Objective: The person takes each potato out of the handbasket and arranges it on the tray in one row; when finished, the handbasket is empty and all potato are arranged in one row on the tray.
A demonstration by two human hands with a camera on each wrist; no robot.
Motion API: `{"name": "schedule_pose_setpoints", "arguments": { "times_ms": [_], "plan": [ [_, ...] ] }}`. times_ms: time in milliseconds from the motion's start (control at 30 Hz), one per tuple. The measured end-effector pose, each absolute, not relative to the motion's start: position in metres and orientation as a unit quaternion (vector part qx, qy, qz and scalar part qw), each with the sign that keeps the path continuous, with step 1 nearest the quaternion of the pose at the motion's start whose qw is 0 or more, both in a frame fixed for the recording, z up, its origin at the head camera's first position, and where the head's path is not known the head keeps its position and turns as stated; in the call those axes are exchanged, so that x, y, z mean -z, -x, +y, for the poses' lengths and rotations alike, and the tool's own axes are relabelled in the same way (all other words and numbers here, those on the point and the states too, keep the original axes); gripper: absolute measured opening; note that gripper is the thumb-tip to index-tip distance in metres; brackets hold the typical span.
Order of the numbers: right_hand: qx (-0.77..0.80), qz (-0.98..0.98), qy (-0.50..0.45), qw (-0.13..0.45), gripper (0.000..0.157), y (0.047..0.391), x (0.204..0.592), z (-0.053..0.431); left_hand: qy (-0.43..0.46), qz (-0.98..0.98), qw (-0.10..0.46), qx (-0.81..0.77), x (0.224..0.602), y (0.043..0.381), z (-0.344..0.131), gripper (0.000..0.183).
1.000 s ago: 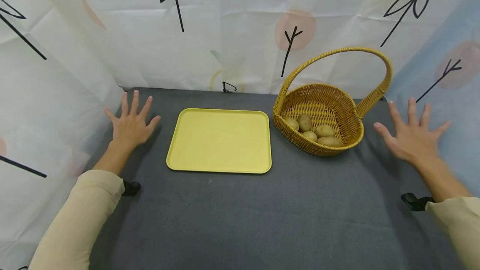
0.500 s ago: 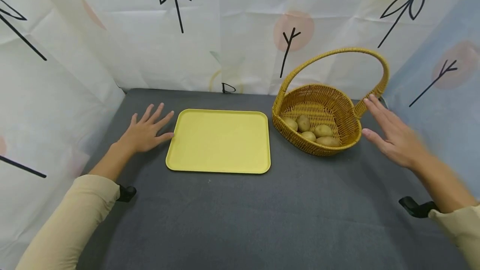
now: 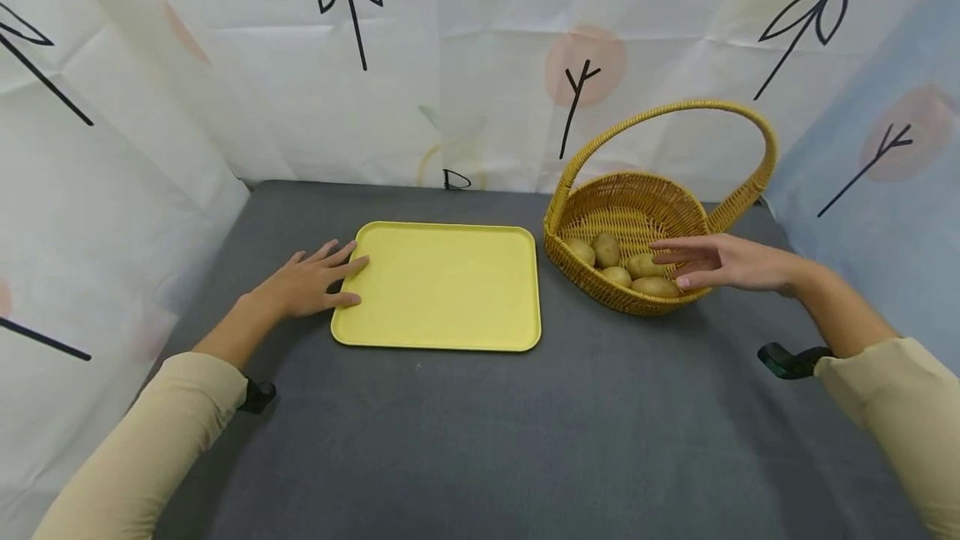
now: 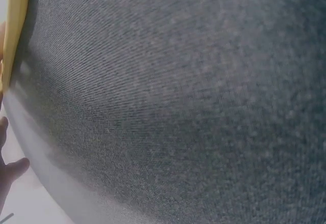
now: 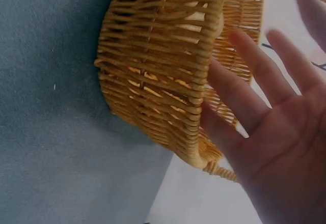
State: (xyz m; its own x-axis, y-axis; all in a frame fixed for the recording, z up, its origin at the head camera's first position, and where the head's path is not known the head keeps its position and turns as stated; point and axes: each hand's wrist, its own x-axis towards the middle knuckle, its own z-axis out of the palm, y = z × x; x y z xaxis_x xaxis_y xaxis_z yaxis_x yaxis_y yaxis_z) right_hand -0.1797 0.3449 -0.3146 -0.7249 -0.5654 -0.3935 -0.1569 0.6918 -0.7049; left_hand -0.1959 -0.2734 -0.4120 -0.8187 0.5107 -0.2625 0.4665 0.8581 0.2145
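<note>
In the head view, a yellow rectangular tray (image 3: pixel 442 286) lies flat on the grey cloth. My left hand (image 3: pixel 303 283) is at its left edge, fingers spread, with the fingertips over the rim. To the right stands a wicker basket (image 3: pixel 600 290) with a tall arched handle, holding several potatoes (image 3: pixel 606 250). My right hand (image 3: pixel 738 263) reaches over the basket's right rim, its fingers extended above the potatoes and gripping nothing. The right wrist view shows that hand (image 5: pixel 285 112) with its fingers loosely apart, the fingertips passing behind the woven rim.
A grey cloth (image 3: pixel 480 440) covers the table. Behind it hangs a white curtain (image 3: pixel 495 107) printed with flowers and twigs, which also closes off the left side. A bluish-looking curtain (image 3: pixel 885 215) borders the right side, near the right forearm.
My left hand has moved right and toward me, from beside the tray to its left edge. The right hand has swung left, from beside the basket to over its rim.
</note>
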Motion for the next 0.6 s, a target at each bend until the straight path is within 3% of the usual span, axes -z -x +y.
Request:
{"name": "schedule_pose_setpoints", "arguments": {
  "times_ms": [600],
  "plan": [
    [0.32, 0.812, 0.187, 0.451, 0.068, 0.218, 0.327, 0.344, -0.26, 0.951, 0.154, -0.067, 0.411, 0.202, -0.28, 0.07]
  ]
}}
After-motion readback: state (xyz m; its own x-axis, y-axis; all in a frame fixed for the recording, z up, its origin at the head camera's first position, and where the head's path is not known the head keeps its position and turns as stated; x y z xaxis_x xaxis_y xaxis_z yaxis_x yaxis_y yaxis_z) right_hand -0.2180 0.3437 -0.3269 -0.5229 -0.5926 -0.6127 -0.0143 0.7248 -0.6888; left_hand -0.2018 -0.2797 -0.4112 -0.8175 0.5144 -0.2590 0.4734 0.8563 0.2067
